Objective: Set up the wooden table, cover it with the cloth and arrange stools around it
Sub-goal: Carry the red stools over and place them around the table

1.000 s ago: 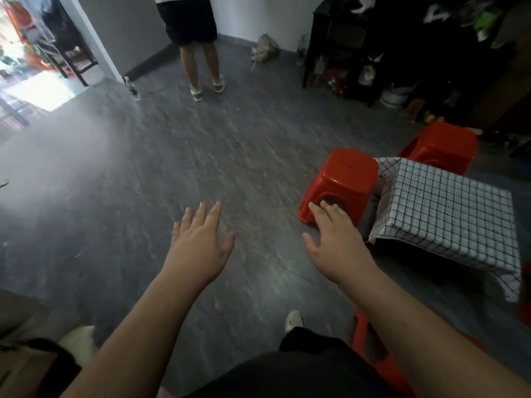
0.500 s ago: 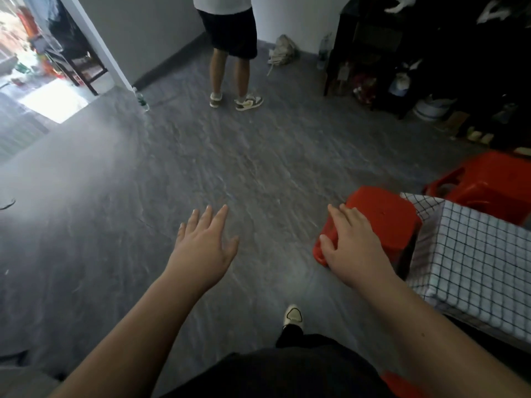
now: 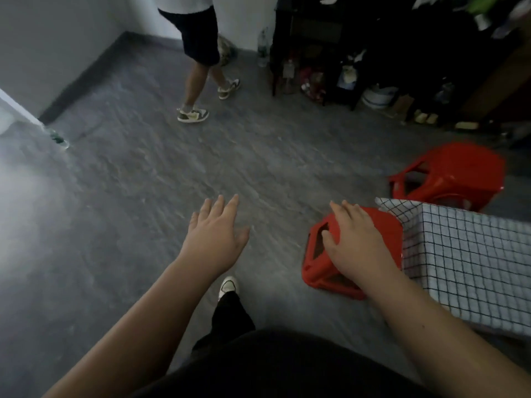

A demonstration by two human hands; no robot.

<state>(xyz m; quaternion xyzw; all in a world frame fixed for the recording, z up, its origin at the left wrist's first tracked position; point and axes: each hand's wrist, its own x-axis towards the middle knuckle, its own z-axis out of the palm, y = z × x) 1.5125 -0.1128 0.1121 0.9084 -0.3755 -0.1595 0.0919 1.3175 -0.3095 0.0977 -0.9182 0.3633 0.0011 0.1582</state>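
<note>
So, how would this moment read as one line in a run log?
right hand: rests on near red stool | left hand: open, holds nothing | checked cloth: draped, beside that stool | second red stool: beyond cloth

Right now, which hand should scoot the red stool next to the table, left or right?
Right. The right hand lies on the near red stool beside the checked cloth, thumb by its side opening. The left hand hovers open over the floor, touching nothing.

left hand (image 3: 214, 239) extended forward, palm down, fingers (image 3: 218, 205) spread, holding nothing; right hand (image 3: 356, 245) palm down, fingers straight
</note>
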